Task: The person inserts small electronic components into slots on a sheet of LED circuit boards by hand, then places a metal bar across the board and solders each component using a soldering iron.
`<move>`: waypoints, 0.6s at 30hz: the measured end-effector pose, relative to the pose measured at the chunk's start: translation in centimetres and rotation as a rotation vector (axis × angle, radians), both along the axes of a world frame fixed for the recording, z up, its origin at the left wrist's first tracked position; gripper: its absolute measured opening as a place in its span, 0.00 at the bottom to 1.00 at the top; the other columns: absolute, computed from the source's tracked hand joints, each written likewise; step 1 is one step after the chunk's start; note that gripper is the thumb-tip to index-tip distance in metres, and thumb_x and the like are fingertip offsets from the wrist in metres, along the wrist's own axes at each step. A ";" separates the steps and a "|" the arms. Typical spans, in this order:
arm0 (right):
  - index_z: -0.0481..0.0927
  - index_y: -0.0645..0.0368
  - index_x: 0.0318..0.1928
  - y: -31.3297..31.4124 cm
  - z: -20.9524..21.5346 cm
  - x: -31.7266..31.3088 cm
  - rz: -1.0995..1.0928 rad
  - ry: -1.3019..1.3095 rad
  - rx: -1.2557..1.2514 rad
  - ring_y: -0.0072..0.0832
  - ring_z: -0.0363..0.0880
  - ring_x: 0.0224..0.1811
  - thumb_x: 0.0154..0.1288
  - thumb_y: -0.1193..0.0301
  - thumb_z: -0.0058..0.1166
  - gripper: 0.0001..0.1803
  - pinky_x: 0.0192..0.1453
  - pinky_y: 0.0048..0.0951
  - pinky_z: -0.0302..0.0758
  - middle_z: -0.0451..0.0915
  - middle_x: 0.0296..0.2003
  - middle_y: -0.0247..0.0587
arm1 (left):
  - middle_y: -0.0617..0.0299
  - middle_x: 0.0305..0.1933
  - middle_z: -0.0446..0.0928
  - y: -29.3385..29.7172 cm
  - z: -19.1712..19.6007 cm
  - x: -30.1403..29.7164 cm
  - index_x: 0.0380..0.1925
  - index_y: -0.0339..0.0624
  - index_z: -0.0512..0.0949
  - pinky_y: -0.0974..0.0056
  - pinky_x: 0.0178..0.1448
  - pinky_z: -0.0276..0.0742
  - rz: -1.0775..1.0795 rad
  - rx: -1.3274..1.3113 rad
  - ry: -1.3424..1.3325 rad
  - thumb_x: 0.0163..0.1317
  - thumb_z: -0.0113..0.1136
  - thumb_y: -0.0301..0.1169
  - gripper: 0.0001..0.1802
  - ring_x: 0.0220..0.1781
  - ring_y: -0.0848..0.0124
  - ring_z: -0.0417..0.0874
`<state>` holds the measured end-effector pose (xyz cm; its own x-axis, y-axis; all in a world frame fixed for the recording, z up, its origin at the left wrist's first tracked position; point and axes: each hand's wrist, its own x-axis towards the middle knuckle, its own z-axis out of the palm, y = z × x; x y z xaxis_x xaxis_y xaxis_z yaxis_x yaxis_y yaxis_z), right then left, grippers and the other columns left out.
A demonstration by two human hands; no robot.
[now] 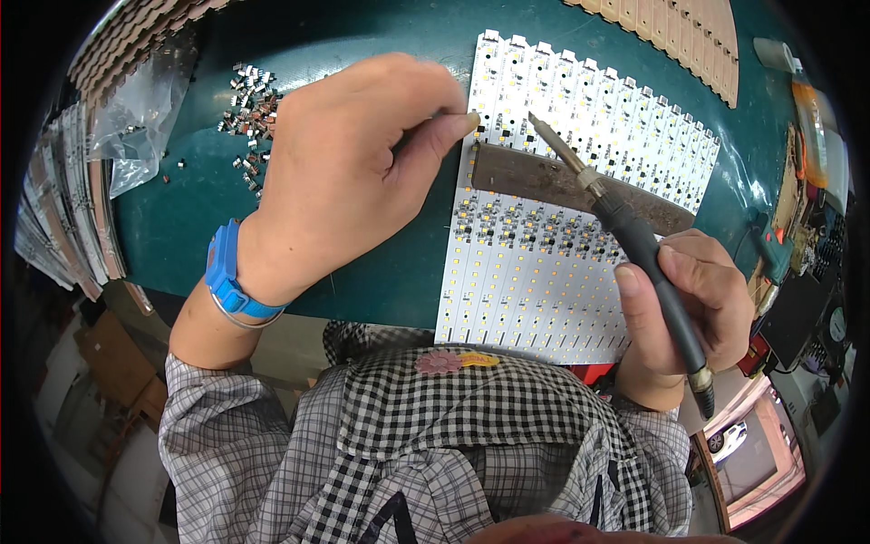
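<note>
My right hand (723,299) grips a soldering iron (645,249) by its dark handle, the metal tip pointing up and left over the boards. Beneath it lies a panel of white LED circuit strips (530,281), side by side, with white connectors along the far edge. A dark flat bar (535,173) rests across the strips. At the panel's left edge my left hand (349,159) is closed in a pinch, thumb and forefinger together. Whatever is between those fingertips is too small to make out. The iron's tip appears over the upper strips; whether it touches them I cannot tell.
Small loose connectors (249,109) lie heaped on the green tabletop (362,290) beyond my left hand, next to a clear plastic bag (140,118). Strip stacks (77,195) stand at the far left. More brown boards (675,36) lie at the back right, near an orange-and-clear bottle (807,109).
</note>
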<state>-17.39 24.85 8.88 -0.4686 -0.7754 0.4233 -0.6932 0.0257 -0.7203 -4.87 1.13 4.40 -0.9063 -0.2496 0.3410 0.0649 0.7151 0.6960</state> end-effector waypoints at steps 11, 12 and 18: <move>0.74 0.66 0.34 -1.1 0.2 1.3 0.037 -0.026 0.152 0.32 0.78 0.24 0.48 0.81 0.73 0.18 0.28 0.29 0.74 0.79 0.25 0.48 | 0.62 0.42 0.83 -0.1 -1.1 0.5 0.30 0.39 0.75 0.72 0.23 0.67 -0.054 -0.099 -0.021 0.54 0.65 0.17 0.09 0.20 0.77 0.70; 0.74 0.66 0.34 -1.3 0.1 1.1 0.039 -0.025 0.152 0.32 0.78 0.24 0.48 0.81 0.73 0.18 0.28 0.29 0.74 0.79 0.25 0.48 | 0.60 0.44 0.84 -0.2 -1.3 0.4 0.30 0.39 0.75 0.71 0.24 0.70 -0.074 -0.134 0.004 0.52 0.65 0.17 0.09 0.21 0.74 0.73; 0.76 0.62 0.31 -2.1 -0.2 1.1 0.027 0.058 0.100 0.33 0.83 0.21 0.43 0.77 0.77 0.18 0.21 0.27 0.76 0.81 0.21 0.43 | 0.58 0.45 0.85 -0.6 -1.9 0.7 0.29 0.39 0.75 0.68 0.25 0.75 -0.131 -0.235 -0.021 0.49 0.66 0.18 0.09 0.23 0.67 0.78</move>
